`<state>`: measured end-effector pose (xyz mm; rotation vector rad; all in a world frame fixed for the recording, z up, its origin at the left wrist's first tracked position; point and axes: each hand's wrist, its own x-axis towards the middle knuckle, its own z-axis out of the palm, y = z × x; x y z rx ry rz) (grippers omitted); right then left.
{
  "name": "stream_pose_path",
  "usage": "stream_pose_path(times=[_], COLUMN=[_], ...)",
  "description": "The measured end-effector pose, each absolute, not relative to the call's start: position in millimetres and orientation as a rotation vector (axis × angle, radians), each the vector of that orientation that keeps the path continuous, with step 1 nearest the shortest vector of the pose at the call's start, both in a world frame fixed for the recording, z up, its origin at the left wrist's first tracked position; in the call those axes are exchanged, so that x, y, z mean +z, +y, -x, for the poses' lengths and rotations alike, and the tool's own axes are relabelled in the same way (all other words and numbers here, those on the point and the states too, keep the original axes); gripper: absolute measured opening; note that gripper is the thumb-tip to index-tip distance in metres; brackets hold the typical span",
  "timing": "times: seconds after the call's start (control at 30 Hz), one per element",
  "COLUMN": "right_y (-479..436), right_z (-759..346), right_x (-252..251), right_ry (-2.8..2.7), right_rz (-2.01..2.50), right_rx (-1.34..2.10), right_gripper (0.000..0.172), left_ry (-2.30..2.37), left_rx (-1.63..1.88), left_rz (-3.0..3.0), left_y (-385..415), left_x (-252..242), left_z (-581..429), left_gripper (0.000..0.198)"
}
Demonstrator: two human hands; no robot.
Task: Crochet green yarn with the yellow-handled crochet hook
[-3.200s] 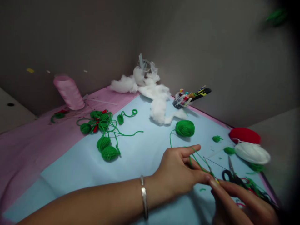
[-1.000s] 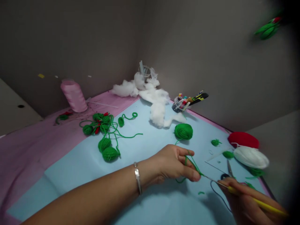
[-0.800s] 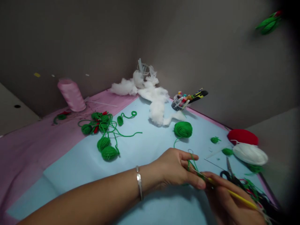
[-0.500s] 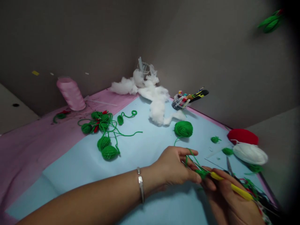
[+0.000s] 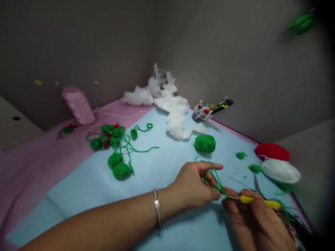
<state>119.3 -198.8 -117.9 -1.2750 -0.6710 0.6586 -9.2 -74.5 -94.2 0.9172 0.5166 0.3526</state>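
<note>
My left hand (image 5: 195, 184) hovers over the light blue sheet (image 5: 104, 181), a silver bangle on its wrist. Green yarn (image 5: 213, 176) runs over its forefinger and is pinched between thumb and fingers. The strand leads back to a green yarn ball (image 5: 205, 143) just behind the hand. My right hand (image 5: 255, 219) at the lower right grips a yellow-handled crochet hook (image 5: 258, 200). The hook's metal tip meets the small green stitch at my left fingertips.
Several green crocheted pieces with loose strands (image 5: 115, 150) lie left of centre. A pink thread cone (image 5: 77, 104), white stuffing (image 5: 172, 108) and a holder of small tools (image 5: 206, 109) stand at the back. Red (image 5: 272, 151) and white (image 5: 281, 170) yarn balls and scissors (image 5: 258, 184) lie right.
The right hand has worked the hook in and out of the green yarn held by the left hand, which stayed in place. The hook now lies flatter, its tip at the left fingertips.
</note>
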Motion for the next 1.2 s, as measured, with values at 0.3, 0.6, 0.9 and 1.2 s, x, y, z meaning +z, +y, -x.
stream_pose_path(times=[0.3, 0.6, 0.9, 1.2], right_y=[-207.0, -212.8, -219.1, -215.4], right_z=[-123.0, -114.3, -129.2, -150.0], right_x=[-121.1, -130.0, -136.7, -138.7], right_ry=[-0.696, -0.743, -0.843, -1.074], right_rz=[1.267, 1.327, 1.350, 1.342], right_rx=[0.580, 0.317, 0.288, 0.137], right_gripper=[0.019, 0.020, 0.020, 0.016], left_ry=[0.512, 0.529, 0.531, 0.525], left_rx=[0.369, 0.354, 0.349, 0.356], left_rz=[-0.867, -0.818, -0.821, -0.820], left_y=[-74.5, -73.8, -73.9, -74.2], left_x=[-95.3, -94.7, -95.0, -96.8], left_z=[7.8, 7.2, 8.4, 6.8], left_gripper=[0.075, 0.078, 0.080, 0.077])
